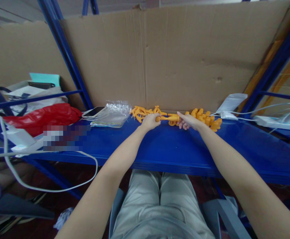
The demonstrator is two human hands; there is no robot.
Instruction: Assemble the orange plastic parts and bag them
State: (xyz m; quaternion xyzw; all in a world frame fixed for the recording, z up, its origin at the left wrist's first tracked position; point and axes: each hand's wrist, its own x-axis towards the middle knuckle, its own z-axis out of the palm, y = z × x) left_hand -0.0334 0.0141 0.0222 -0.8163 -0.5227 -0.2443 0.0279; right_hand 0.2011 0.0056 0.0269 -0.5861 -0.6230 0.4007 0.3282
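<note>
Between my hands, above the blue shelf top (170, 146), lies an orange plastic toy part (168, 118) with a ribbed narrow section and a wider right end. My left hand (150, 122) is closed around its left end. The fingers of my right hand (186, 121) grip the wider right end. Behind my left hand is a pile of thin orange plastic pieces (140, 112). Chunkier orange pieces (206, 116) stand in a cluster behind and right of my right hand. A round orange piece (172, 123) sits just below the held part, partly hidden.
Clear plastic bags (113, 114) and a phone (95, 111) lie to the left, near a red bag (47, 116). A white cable (60, 190) loops past the front edge. Cardboard (184, 59) closes the back. Blue posts (65, 54) flank it. A power strip (279, 122) lies right.
</note>
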